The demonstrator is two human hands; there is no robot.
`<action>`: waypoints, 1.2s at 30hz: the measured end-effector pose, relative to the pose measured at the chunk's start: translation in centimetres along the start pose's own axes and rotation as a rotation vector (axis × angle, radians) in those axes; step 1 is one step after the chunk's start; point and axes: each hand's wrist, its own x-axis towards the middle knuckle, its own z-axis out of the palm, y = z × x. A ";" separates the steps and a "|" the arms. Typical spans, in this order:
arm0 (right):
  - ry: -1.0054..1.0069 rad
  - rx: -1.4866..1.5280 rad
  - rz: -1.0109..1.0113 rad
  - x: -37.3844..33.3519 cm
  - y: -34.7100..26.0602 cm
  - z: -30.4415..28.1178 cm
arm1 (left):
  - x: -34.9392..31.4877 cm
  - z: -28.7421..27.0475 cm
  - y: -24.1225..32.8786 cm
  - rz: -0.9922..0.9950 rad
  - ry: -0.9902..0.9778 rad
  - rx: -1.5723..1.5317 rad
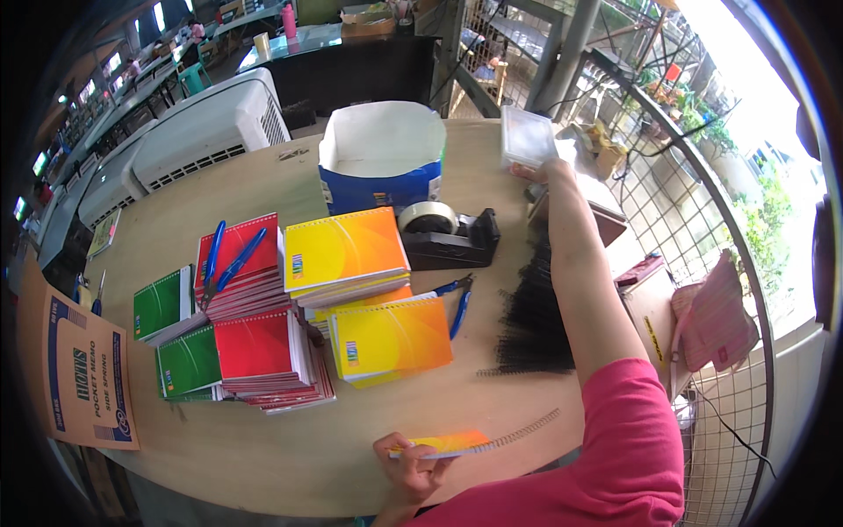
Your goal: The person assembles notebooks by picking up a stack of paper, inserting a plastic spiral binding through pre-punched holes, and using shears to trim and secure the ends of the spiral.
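My left hand [413,467] is closed on a small yellow-orange notepad [452,441] near the front edge of the table. From the pad's spine a dark spiral wire [522,430] sticks out to the right. Stretched far forward, my right hand [546,170] is at the near edge of a clear plastic container [527,139]; its fingers are too small and partly hidden to read. Beneath my right forearm lies a heap of black spiral wires [532,316]. Two yellow notepad stacks [347,250] stand left of it, with blue-handled pliers [460,303] beside them.
Red notepads [255,344] and green notepads [187,362] are piled at left, with blue-handled scissors [230,263] on top. Behind stand a black tape dispenser [452,241] and an open blue-white box [382,180]. A cardboard box [83,369] borders the left; wire mesh [702,176] borders the right.
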 end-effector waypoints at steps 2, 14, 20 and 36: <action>-0.023 -0.002 0.011 1.5 -0.1 1.4 | -0.6 0.1 -0.4 -0.007 0.008 -0.021; 0.369 0.627 -0.661 -25.7 0.7 -7.3 | 0.3 -0.3 0.4 -0.021 -0.004 -0.030; 0.137 0.468 -1.035 -37.1 1.7 5.4 | 1.4 -0.7 1.6 0.094 0.035 -0.030; 0.548 -0.401 -1.896 -41.9 -1.0 10.7 | -2.9 -4.1 1.9 0.177 0.012 0.006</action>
